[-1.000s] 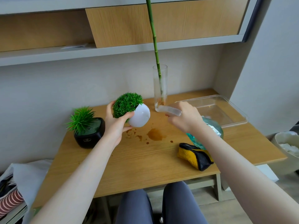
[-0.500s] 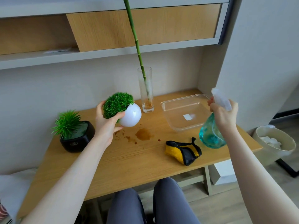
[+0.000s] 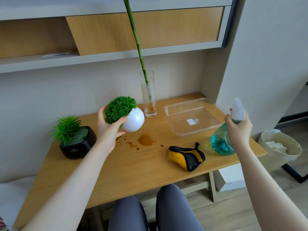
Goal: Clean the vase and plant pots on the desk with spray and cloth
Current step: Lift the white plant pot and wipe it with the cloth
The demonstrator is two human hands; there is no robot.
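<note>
You're holding pot and sprayer above the desk (image 3: 133,172).
Your left hand (image 3: 108,130) is gripping the tilted white pot (image 3: 134,120); your right hand (image 3: 238,129) is clasping the teal spray bottle (image 3: 220,144) beside the cloth (image 3: 185,156).

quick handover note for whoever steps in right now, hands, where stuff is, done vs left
Left hand: holds the white pot tilted above the desk.
Right hand: grips the spray bottle off to the right.
Cloth lies at the desk front; black pot at left, glass vase at back.
Done: cannot tell from here.
Left: wipe the pots and vase; brown spill remains.
</note>
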